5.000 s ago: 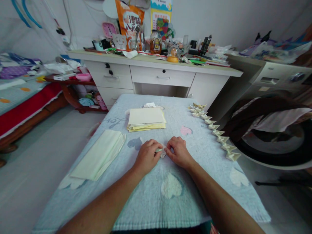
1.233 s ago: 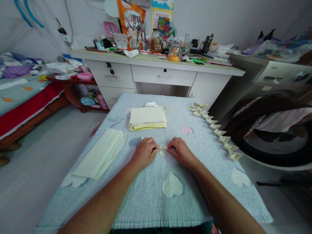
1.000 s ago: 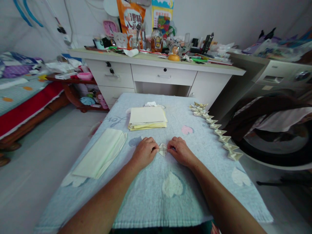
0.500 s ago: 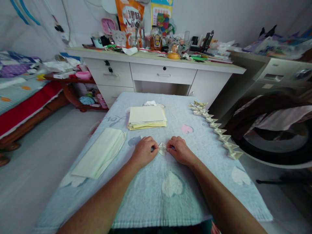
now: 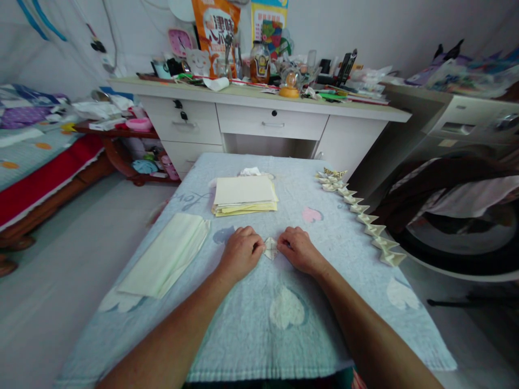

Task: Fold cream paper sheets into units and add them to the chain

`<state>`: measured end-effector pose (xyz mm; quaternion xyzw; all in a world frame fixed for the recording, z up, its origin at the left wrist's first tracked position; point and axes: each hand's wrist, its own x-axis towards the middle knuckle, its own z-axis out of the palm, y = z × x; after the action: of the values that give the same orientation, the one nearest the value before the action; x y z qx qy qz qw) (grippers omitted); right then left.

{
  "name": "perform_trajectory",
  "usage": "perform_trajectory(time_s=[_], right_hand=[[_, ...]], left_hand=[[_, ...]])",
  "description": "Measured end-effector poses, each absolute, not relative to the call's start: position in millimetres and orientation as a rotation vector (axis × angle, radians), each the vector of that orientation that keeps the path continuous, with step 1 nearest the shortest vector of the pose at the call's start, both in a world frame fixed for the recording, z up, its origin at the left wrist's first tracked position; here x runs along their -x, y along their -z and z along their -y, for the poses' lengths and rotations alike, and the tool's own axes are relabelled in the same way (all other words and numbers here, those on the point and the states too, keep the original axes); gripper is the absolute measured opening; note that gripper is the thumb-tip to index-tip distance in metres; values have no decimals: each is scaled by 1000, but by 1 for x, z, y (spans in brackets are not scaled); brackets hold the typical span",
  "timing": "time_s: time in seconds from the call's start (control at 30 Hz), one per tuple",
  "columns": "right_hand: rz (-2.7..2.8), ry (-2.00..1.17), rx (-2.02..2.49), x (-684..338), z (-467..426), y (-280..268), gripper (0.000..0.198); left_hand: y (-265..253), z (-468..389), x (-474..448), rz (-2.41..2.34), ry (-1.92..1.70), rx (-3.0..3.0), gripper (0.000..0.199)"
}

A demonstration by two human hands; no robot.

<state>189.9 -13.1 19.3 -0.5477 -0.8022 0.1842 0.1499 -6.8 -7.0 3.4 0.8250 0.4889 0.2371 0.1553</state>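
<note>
Between my two hands is a small folded piece of pale paper (image 5: 271, 248), just above or on the cloth-covered table. My left hand (image 5: 243, 249) pinches its left side, fingers closed. On the opposite side my right hand (image 5: 298, 248) pinches the paper too, fingers curled in. The fingertips partly hide its edges. Beyond my hands lies a stack of cream and yellow paper sheets (image 5: 245, 192). A pile of longer pale green paper sheets (image 5: 166, 256) rests to the left. Along the right side runs a row of folded paper pieces with pointed ends (image 5: 367, 219).
The table wears a light blue cloth (image 5: 243, 335) with heart patterns. A crumpled white tissue (image 5: 250, 171) sits behind the paper stack. Past the table stands a white desk (image 5: 271, 119) crowded with jars and packets. A washing machine (image 5: 466, 140) is at right, a bed (image 5: 40, 162) at left.
Both hands keep their pinch on the folded paper, almost unmoved. The whole view has shifted very slightly.
</note>
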Motion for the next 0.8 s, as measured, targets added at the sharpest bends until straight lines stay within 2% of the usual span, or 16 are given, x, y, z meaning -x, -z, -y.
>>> perform_trajectory(time_s=[0.37, 0.8], right_hand=[[2349, -435, 1747, -184, 14, -23, 22], [2362, -410, 1850, -179, 10, -26, 20]], left_hand=[[-3, 7, 6, -1477, -644, -2360, 12], [-6, 8, 4, -1569, -628, -2298, 12]])
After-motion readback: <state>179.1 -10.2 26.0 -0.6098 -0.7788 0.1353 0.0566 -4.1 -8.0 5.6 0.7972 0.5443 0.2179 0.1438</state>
